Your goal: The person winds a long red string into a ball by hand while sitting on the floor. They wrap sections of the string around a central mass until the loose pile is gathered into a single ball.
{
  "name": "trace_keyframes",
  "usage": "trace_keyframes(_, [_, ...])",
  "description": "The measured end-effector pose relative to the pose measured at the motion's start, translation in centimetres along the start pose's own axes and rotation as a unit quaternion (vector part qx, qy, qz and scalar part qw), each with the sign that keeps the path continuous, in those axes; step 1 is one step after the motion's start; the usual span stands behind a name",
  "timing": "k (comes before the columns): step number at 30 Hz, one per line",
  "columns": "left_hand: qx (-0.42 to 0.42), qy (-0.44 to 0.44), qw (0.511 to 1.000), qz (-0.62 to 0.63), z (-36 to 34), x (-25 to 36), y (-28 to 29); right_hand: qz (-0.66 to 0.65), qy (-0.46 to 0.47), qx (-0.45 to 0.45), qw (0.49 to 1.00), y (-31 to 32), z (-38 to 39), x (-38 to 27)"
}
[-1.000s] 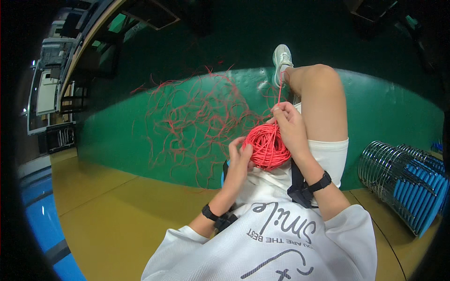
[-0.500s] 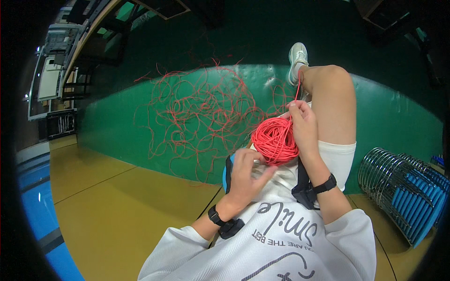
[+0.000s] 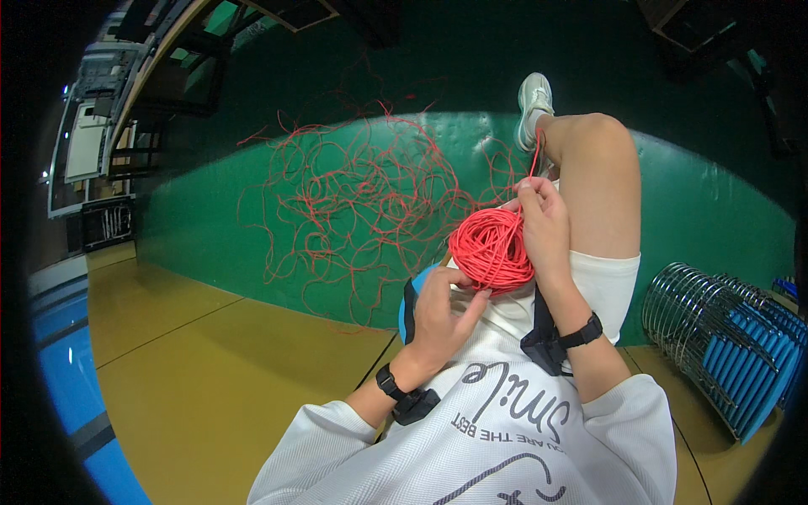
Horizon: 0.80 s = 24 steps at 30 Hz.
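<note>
A ball of red cord [image 3: 490, 251] rests over my lap, its strands wound in many crossing turns. At its lower left edge, my left hand [image 3: 439, 311] grips it, thumb in front and the other fingers partly hidden. My right hand [image 3: 545, 225] is closed at the ball's upper right, pinching a red strand [image 3: 537, 156] between thumb and fingers. That strand runs up past the fingertips toward my leg. Beyond the ball, a wide tangle of loose red cord [image 3: 362, 202] lies spread over the green floor.
Blue-seated chairs with metal frames [image 3: 728, 353] lie stacked on the right. My bare leg and pale shoe [image 3: 534, 101] stretch out ahead. Dark furniture legs [image 3: 699, 42] stand at the far side, with shelves of equipment [image 3: 93, 135] at far left. Yellow flooring [image 3: 210, 353] borders the green.
My left fingers and thumb have closed in on the ball's lower edge. The ball has shifted very slightly left, while my right hand keeps its pinch on the strand.
</note>
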<state>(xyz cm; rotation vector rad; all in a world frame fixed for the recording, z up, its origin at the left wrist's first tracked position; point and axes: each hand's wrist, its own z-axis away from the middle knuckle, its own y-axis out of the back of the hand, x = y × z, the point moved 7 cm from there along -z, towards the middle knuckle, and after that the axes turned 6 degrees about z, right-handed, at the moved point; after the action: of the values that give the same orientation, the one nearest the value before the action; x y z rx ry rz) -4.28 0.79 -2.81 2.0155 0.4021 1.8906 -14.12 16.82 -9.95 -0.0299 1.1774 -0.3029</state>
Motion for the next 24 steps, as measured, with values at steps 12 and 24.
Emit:
trace_keyframes(12, [0.019,0.043,0.995,0.09,0.1,-1.3,0.3,0.01,0.016,-0.002,1.0,0.0,0.1,-0.6])
trace_keyframes(24, [-0.091,0.173,0.973,0.12,-1.6,-1.8,0.8,-0.028,-0.008,-0.035,0.999,-0.4,0.4,-0.3])
